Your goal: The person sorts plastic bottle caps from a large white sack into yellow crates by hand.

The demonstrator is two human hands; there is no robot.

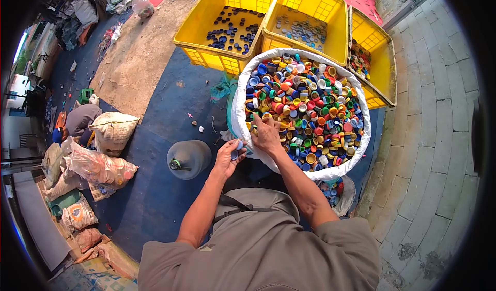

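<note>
A wide white-rimmed sack (pixel 238 102) full of mixed-colour plastic bottle caps (pixel 310 110) stands in front of me. My left hand (pixel 227 157) is just outside its left edge, closed around a couple of light-blue bottle caps (pixel 236 151). Over the sack's near left side, my right hand (pixel 267 135) reaches onto the pile, fingers apart and touching the caps. Whether a cap sits under those fingertips is hard to see.
Behind the sack stand yellow crates: one with dark-blue caps (pixel 206 45), one with pale-blue caps (pixel 305 48), one with mixed caps (pixel 380 92). A clear plastic jug (pixel 190 161) lies at left. Stuffed sacks (pixel 116 133) and a crouching person (pixel 82 119) are farther left.
</note>
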